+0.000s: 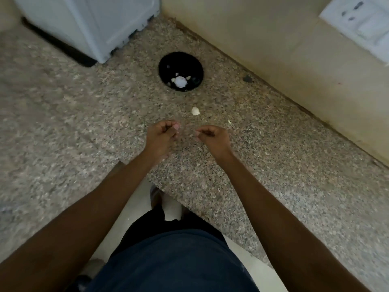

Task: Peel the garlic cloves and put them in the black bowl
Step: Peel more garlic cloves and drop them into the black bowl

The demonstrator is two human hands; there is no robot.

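Observation:
The black bowl (168, 63) stands on the speckled stone counter, well beyond my hands. Several pale garlic pieces (180, 81) lie in its bottom. One whitish garlic clove (195, 111) lies loose on the counter between the bowl and my hands. My left hand (161, 134) hovers over the counter with fingers curled, its fingertips pinching a small pinkish garlic clove (176, 125) that is mostly hidden. My right hand (211, 135) is a short gap to the right, fingers curled inward, with nothing visible in it.
A small scrap of peel (229, 122) lies right of the loose clove. A white appliance (94, 24) stands at the back left. The wall (273, 39) runs along the right, with a switch plate (362, 24). The counter edge (168, 192) is near my body.

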